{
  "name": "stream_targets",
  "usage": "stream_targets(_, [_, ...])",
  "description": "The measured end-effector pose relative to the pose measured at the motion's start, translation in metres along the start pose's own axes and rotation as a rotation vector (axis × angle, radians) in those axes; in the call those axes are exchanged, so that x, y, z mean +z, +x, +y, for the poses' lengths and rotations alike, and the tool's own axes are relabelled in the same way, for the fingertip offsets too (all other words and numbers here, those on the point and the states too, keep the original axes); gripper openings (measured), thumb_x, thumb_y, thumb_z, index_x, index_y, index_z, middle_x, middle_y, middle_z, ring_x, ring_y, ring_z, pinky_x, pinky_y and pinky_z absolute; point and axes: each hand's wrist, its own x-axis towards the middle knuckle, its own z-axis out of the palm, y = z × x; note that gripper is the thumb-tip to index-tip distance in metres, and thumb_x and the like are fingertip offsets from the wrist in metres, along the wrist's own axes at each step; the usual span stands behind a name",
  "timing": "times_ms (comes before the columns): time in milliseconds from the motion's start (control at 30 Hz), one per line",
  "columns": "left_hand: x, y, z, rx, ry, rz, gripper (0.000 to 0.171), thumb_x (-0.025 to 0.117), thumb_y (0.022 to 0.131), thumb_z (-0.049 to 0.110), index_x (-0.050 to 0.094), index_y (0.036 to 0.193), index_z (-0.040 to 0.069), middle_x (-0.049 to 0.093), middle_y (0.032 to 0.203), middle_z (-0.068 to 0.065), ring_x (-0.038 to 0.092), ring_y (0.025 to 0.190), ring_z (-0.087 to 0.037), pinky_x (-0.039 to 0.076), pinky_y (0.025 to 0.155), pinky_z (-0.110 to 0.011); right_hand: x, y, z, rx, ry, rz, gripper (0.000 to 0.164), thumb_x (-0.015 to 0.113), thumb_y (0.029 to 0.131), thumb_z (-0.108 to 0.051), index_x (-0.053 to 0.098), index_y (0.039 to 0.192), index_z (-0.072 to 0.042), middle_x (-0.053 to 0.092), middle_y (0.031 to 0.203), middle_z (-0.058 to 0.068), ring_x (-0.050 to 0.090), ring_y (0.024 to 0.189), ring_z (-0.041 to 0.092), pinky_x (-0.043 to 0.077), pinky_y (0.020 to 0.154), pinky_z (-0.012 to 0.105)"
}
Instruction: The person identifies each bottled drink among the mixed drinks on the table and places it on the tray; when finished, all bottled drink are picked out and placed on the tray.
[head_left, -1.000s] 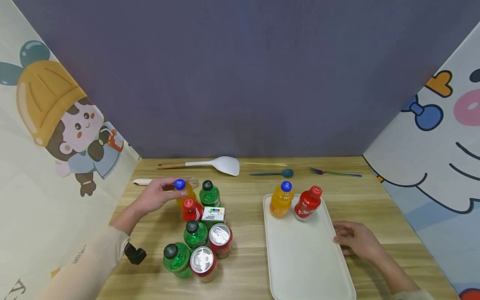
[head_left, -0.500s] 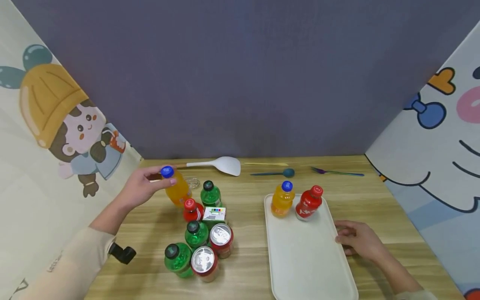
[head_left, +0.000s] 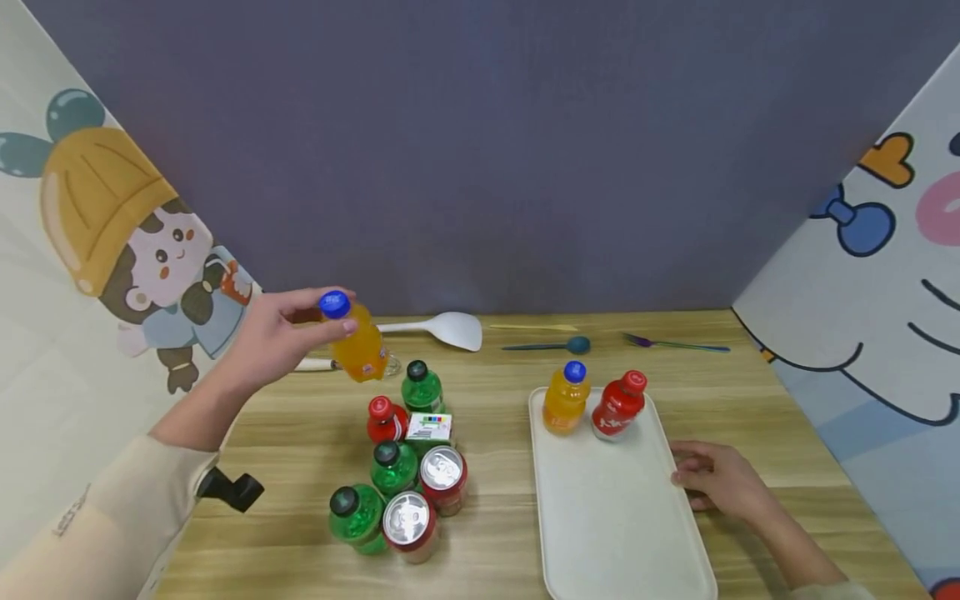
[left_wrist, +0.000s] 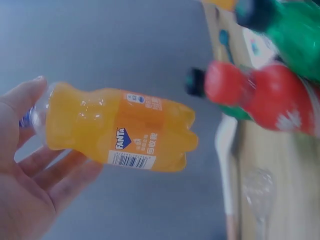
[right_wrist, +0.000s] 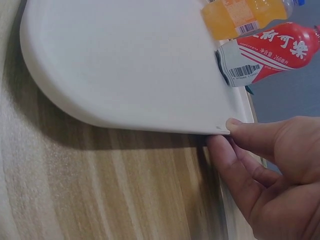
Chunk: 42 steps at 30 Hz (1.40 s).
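My left hand [head_left: 281, 337] holds an orange soda bottle [head_left: 363, 346] by its neck, lifted off the table and tilted. In the left wrist view the bottle [left_wrist: 120, 127] shows a Fanta label, with thumb and fingers around its blue-capped end. Below it stand a red-capped bottle [head_left: 384, 423], green bottles [head_left: 422, 388], a small white-topped box [head_left: 430, 427] and red cans [head_left: 408, 525]. With thumb and fingers, my right hand [head_left: 720, 482] pinches the right rim of the white tray [head_left: 615, 517]. On the tray's far end stand another orange bottle [head_left: 565, 404] and a red bottle [head_left: 618, 408].
Along the back of the table lie a white spatula [head_left: 453, 331], a yellow utensil [head_left: 532, 327], a dark blue spoon [head_left: 576, 344] and a fork [head_left: 675, 346]. A whisk [head_left: 318, 364] lies partly behind the raised bottle. A dark wall [head_left: 495, 167] closes off the back.
My left hand has raised the orange soda bottle out from behind the red-capped bottle, first leftward, then higher. My right hand keeps its grip on the tray's rim.
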Motion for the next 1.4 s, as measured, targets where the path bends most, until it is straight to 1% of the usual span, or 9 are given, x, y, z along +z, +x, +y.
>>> stream_targets(133, [0.0, 0.006, 0.021, -0.015, -0.057, 0.018, 0.036, 0.077, 0.094, 0.031, 0.074, 0.127, 0.017, 0.075, 0.116, -0.006, 0.071, 0.097, -0.018, 0.06, 0.078, -0.022, 0.0, 0.0, 0.0, 0.005, 0.001, 0.001, 0.059, 0.074, 0.094, -0.009, 0.05, 0.145, 0.008, 0.07, 0.109, 0.017, 0.07, 0.086, 0.023, 0.063, 0.063, 0.036])
stream_targets(200, [0.002, 0.01, 0.031, -0.017, -0.082, 0.011, 0.035, 0.077, 0.093, 0.033, 0.074, 0.126, 0.019, 0.075, 0.115, -0.004, 0.071, 0.096, -0.018, 0.06, 0.079, -0.023, 0.0, 0.001, 0.0, 0.008, 0.003, 0.001, 0.059, 0.074, 0.094, -0.009, 0.049, 0.145, 0.008, 0.07, 0.109, 0.017, 0.07, 0.086, 0.023, 0.063, 0.064, 0.036])
stream_targets(400, [0.021, 0.026, 0.054, 0.016, -0.181, -0.075, 0.033, 0.078, 0.093, 0.031, 0.075, 0.123, 0.016, 0.075, 0.113, -0.005, 0.072, 0.096, -0.023, 0.062, 0.082, -0.029, 0.001, 0.001, 0.001, -0.005, 0.006, 0.003, 0.059, 0.074, 0.094, -0.007, 0.049, 0.145, 0.008, 0.071, 0.109, 0.018, 0.071, 0.085, 0.023, 0.063, 0.063, 0.036])
stream_targets(533, [0.042, 0.036, 0.068, 0.049, -0.176, -0.15, 0.034, 0.078, 0.093, 0.029, 0.074, 0.123, 0.012, 0.074, 0.114, -0.005, 0.073, 0.097, -0.022, 0.062, 0.084, -0.033, 0.001, 0.001, 0.0, -0.022, 0.013, 0.0, 0.06, 0.074, 0.093, -0.007, 0.049, 0.144, 0.01, 0.071, 0.109, 0.02, 0.071, 0.084, 0.023, 0.063, 0.063, 0.036])
stream_targets(700, [0.074, 0.045, 0.083, 0.094, -0.162, -0.251, 0.035, 0.08, 0.092, 0.027, 0.074, 0.123, 0.012, 0.074, 0.115, -0.003, 0.073, 0.098, -0.021, 0.061, 0.087, -0.037, 0.001, 0.002, 0.002, -0.015, 0.032, -0.003, 0.058, 0.074, 0.094, -0.006, 0.049, 0.144, 0.009, 0.071, 0.108, 0.019, 0.072, 0.083, 0.022, 0.063, 0.063, 0.037])
stream_targets(1000, [0.127, 0.052, 0.115, 0.174, -0.15, -0.362, 0.036, 0.079, 0.092, 0.029, 0.073, 0.124, 0.016, 0.073, 0.113, 0.005, 0.07, 0.104, -0.013, 0.057, 0.094, -0.032, 0.001, 0.0, 0.003, -0.005, 0.028, 0.001, 0.059, 0.074, 0.093, -0.006, 0.049, 0.144, 0.008, 0.07, 0.107, 0.018, 0.071, 0.084, 0.023, 0.063, 0.063, 0.037])
stream_targets(1233, [0.167, 0.06, 0.141, 0.194, -0.19, -0.444, 0.039, 0.081, 0.091, 0.03, 0.072, 0.126, 0.015, 0.074, 0.113, 0.007, 0.071, 0.098, -0.008, 0.058, 0.086, -0.023, -0.001, 0.0, 0.002, -0.005, 0.04, 0.002, 0.06, 0.074, 0.093, -0.007, 0.048, 0.145, 0.009, 0.07, 0.109, 0.02, 0.072, 0.084, 0.022, 0.063, 0.064, 0.038])
stream_targets(1333, [0.186, 0.062, 0.15, 0.216, -0.206, -0.491, 0.035, 0.081, 0.091, 0.029, 0.073, 0.123, 0.015, 0.074, 0.107, 0.008, 0.071, 0.092, -0.006, 0.059, 0.081, -0.021, -0.002, 0.001, 0.002, -0.018, 0.046, -0.008, 0.061, 0.074, 0.093, -0.006, 0.047, 0.145, 0.01, 0.07, 0.109, 0.021, 0.072, 0.085, 0.024, 0.063, 0.064, 0.038])
stream_targets(1400, [0.199, 0.062, 0.154, 0.241, -0.191, -0.509, 0.033, 0.08, 0.091, 0.03, 0.074, 0.121, 0.016, 0.073, 0.105, 0.009, 0.07, 0.088, -0.003, 0.058, 0.078, -0.018, -0.002, 0.001, 0.002, -0.016, 0.051, -0.01, 0.062, 0.074, 0.093, -0.007, 0.046, 0.145, 0.01, 0.071, 0.109, 0.021, 0.072, 0.086, 0.025, 0.063, 0.065, 0.038])
